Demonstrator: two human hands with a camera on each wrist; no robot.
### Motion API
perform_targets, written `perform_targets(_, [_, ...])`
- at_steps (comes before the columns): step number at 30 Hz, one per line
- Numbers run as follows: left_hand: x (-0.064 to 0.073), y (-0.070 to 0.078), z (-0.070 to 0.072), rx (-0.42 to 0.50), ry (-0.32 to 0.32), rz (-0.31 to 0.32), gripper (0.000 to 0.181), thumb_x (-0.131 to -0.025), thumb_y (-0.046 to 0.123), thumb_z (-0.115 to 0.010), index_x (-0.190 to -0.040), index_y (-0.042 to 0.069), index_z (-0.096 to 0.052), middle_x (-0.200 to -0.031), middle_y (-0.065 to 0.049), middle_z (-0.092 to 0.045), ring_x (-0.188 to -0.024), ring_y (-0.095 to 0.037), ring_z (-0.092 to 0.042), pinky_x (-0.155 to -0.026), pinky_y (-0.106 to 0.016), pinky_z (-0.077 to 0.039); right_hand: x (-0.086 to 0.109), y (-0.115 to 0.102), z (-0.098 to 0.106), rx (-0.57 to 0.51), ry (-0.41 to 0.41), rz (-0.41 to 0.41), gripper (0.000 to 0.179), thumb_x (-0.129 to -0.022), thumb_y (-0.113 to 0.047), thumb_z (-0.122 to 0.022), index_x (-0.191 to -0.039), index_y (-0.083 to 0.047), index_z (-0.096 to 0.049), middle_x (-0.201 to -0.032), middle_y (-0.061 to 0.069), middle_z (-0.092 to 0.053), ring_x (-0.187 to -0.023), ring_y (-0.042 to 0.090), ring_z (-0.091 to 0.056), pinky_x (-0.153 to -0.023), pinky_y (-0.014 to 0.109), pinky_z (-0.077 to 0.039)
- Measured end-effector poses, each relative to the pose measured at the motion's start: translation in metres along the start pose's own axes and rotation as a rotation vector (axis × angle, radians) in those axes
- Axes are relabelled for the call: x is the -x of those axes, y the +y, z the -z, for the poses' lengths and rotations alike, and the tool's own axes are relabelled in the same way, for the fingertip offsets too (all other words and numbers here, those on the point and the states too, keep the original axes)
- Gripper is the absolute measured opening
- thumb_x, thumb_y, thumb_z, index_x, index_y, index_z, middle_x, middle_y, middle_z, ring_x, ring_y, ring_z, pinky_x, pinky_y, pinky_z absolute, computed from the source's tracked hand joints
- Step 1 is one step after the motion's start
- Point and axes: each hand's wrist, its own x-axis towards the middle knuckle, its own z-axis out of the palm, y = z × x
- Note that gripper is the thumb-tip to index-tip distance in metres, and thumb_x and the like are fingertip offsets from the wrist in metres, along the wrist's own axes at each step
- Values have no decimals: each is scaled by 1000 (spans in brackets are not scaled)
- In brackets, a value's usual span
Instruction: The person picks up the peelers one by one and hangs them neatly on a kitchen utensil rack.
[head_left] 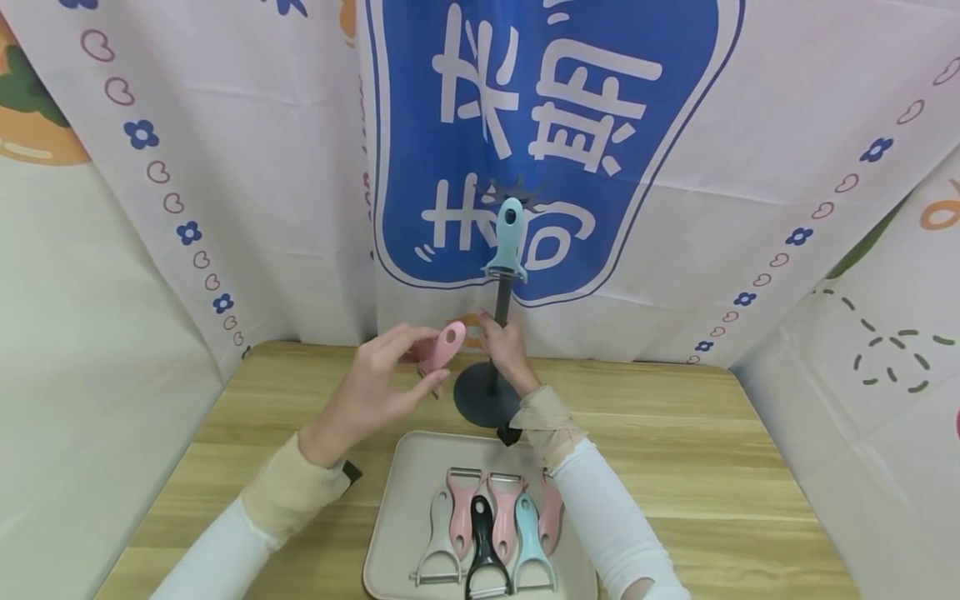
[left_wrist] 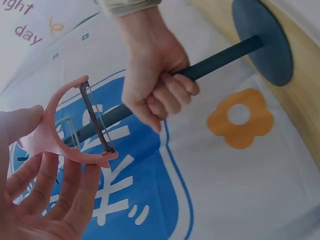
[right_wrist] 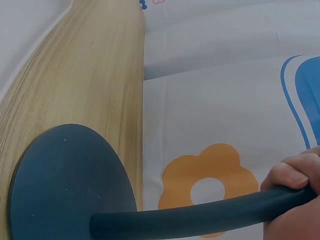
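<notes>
Left of the dark stand [head_left: 474,395] the right hand [head_left: 508,348] grips, the left hand [head_left: 375,392] pinches a pink peeler [left_wrist: 42,136], likely light, stiff, best held by its handle [head_left: 441,355].

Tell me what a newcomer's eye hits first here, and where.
Probably the big blue panel with white characters, on the cloth behind the table. Next, the dark stand in front of it, gripped by the right hand, with a light blue peeler near its top. Then the pink peeler in the left hand, left of the stand.
</notes>
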Motion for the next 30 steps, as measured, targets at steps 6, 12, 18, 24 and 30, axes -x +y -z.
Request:
perform_targets(6, [-19,1,1,66,63,17,47,-85,7,-90,-127,3,-69,-108,-7,-71,-94,-17,-71,-77,-35,-65,0,-1,-1,21,5,-6,49,-109,-17,-52,-61,-18,-45,-48,-11,-39,-41,6,-34,-43,23,-27])
perform_targets(12, [-45,2,5,70,158,38,47,-87,12,-90,-130,7,-70,-110,-8,-73,-93,-20,-74,-76,-39,-65,-1,0,1,96,41,15,47,-108,-19,-48,-62,-18,-45,-52,-9,-40,-44,9,-33,-45,26,-27])
perform_targets(18, [-65,5,13,51,226,21,49,-87,14,-90,-131,4,-71,-108,-11,-74,-92,-23,-75,-75,-40,-66,-1,1,1,152,65,6,43,-107,-19,-49,-63,-18,-48,-55,-7,-42,-47,11,-36,-48,27,-30])
perform_targets(24, [-80,7,20,26,257,25,51,-87,15,-91,-131,2,-70,-106,-14,-74,-91,-24,-75,-74,-42,-65,-3,2,1,149,58,17,41,-105,-14,-51,-64,-16,-49,-53,-6,-43,-46,12,-38,-47,28,-32])
perform_targets(30, [-95,7,21,32,273,57,53,-88,17,-89,-135,4,-69,-110,-13,-76,-94,-23,-75,-76,-42,-65,-2,1,3,161,59,21,44,-102,-16,-53,-59,-19,-46,-51,-9,-41,-45,11,-35,-47,28,-30])
